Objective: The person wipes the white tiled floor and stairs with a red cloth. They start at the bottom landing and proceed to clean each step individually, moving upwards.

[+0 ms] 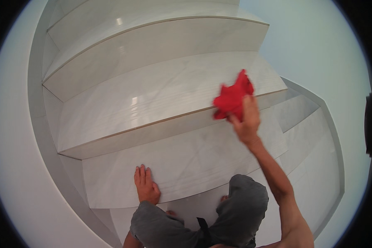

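Note:
A crumpled red cloth, slightly blurred, is in my right hand. My right arm is stretched forward, and the cloth overlaps the front edge of a pale, glossy stone stair tread towards its right end. Whether the cloth presses on the stone cannot be made out. My left hand lies palm down on the tread below, near its left part, its fingers pointing up the stairs. It holds nothing.
More steps rise ahead, with a riser behind the middle tread. A low tiled skirting and a white wall border the left. On the right stands a pale wall. My knees in grey trousers are close below.

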`<state>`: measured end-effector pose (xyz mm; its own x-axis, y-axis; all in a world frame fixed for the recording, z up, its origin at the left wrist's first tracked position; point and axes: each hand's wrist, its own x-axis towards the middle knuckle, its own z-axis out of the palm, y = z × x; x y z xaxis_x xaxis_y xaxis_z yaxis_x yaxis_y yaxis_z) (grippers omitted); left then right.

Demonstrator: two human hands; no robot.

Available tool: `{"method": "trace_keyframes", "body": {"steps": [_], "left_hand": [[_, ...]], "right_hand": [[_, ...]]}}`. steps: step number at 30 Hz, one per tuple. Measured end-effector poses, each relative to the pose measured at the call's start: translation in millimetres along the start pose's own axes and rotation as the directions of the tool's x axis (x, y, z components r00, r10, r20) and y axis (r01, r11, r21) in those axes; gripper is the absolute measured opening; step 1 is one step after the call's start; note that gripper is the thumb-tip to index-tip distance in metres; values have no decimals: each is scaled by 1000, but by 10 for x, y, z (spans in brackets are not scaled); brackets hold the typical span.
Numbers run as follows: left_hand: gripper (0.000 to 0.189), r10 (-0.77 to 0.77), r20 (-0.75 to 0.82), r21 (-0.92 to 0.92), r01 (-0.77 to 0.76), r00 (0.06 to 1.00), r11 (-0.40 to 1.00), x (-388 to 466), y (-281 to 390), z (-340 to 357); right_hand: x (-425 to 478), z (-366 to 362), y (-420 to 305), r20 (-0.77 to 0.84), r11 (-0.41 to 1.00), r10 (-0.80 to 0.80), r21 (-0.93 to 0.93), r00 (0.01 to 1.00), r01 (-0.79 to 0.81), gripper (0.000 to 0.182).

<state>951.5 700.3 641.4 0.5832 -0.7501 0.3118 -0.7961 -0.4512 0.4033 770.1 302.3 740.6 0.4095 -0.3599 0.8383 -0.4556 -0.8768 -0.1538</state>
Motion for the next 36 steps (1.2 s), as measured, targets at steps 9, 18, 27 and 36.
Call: {"method": "trace_keyframes", "body": {"steps": [9,18,27,36], "left_hand": [[55,0,-7,14,0,1000,1000,13,77,12],[53,21,0,7,-21,1000,1000,15,38,-22],[55,50,-19,15,-50,999,999,5,46,-31],[61,52,8,42,-52,999,998,-6,-19,25]], "right_hand": [[249,430,-1302,-7,875,-476,90,879,475,57],[316,631,-1230,-49,789,-583,204,811,579,50],[10,-36,674,-10,959,-196,-209,981,190,64],[-439,94,1735,-19,532,815,421,579,-735,50]]}}
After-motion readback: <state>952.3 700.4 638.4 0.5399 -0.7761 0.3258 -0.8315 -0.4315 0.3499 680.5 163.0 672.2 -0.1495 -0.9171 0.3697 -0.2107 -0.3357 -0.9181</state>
